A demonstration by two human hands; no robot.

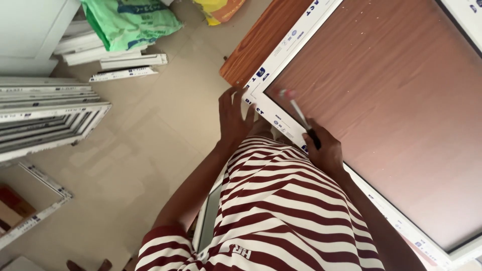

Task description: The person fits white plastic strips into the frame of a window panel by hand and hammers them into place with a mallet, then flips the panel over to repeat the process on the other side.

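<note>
Closest to the cam is the person's maroon-and-white striped shirt, fills the bottom middle and hides a good chunk of what's below it, incl. part of the frame edge.

Right hand is wrapped around a slim pen-like tool w/ a dark grip and reddish tip, fingers closed on the dark end, tip blurred and pointing up-left over the white plastic window frame. Tip is right by the frame's inner edge near the corner; can't tell if it's actually touching. Left hand is flat, fingers spread, pressing on the outer side of the same corner, holding nothing.

The frame lies on a reddish-brown wood-grain table top, which shows through the frame's opening w/ small pale specks on it. Frame has printed protective film along its rails. Table's bare corner sticks out just past the frame corner, up-left of the left hand.

Further out: beige tiled floor. On the left, a stack of white frame profiles, w/ another white frame piece lower down. A few short white profile offcuts up top, next to a green plastic sack and a yellow bag at the top edge. White panel in the top-left corner.
</note>
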